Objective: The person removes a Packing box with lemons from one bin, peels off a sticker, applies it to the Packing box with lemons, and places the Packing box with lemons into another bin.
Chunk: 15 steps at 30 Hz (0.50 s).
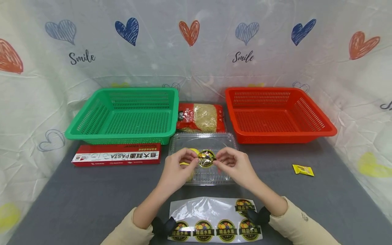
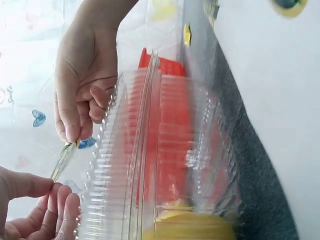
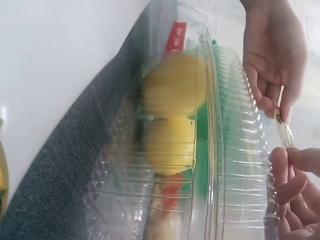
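A round black-and-gold sticker point(image 1: 206, 158) with fruit pictures is stretched between my two hands. My left hand point(image 1: 179, 167) pinches its left edge between thumb and fingers, while my right hand point(image 1: 237, 166) pinches the right edge. Just beneath it stands a lidded clear plastic box point(image 1: 211, 178). Yellow round fruits point(image 3: 172, 145) show through its wall in the right wrist view. From the side, the sticker point(image 2: 65, 159) appears thin and tilted, right beside the ridged lid point(image 2: 107, 165). Nearer my body lies a white sticker sheet point(image 1: 199, 209) bearing several matching stickers.
Behind the box is a red bag of noodles point(image 1: 205, 117), flanked by a green basket point(image 1: 122, 137) and a red basket point(image 1: 281, 139). A red pasta box point(image 1: 116, 154) lies before the green basket. Off to the right is a small yellow packet point(image 1: 303, 170).
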### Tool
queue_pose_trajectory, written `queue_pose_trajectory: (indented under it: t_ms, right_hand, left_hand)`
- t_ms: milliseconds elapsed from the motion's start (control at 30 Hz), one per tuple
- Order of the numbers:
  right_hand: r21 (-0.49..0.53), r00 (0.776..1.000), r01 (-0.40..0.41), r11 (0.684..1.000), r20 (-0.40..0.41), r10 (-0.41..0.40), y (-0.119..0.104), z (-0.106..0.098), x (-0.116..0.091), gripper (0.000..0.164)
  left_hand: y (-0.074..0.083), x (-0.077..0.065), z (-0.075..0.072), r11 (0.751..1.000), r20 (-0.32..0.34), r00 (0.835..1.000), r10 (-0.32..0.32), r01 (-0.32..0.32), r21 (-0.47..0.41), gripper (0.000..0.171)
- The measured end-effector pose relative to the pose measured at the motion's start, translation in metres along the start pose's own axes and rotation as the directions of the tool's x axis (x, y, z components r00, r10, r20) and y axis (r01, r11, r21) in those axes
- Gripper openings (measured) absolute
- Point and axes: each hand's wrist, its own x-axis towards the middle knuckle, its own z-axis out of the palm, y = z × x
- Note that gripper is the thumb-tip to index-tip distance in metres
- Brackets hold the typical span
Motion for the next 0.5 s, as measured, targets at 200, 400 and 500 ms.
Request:
queue_pose_trajectory:
  t_ms: [200, 400, 500]
  right_hand:
    - [-0.034, 0.999, -0.025, 0.999, -0.046, 0.023, -0.005, 0.003, 0.012, 0.014]
    - [-0.062, 0.997, -0.012, 0.998, -0.077, 0.007, 0.003, 0.008, 0.021, 0.014]
    - [-0.092, 0.997, -0.003, 0.996, -0.081, -0.004, 0.01, 0.009, 0.023, 0.009]
  left_hand:
    - [-0.003, 0.012, 0.003, 0.993, -0.076, 0.996, 0.051, -0.043, 0.107, 0.008]
    - [-0.01, 0.02, 0.005, 0.977, -0.097, 0.99, 0.098, -0.077, 0.199, 0.006]
    - [-0.013, 0.024, 0.007, 0.962, -0.093, 0.99, 0.106, -0.079, 0.262, 0.007]
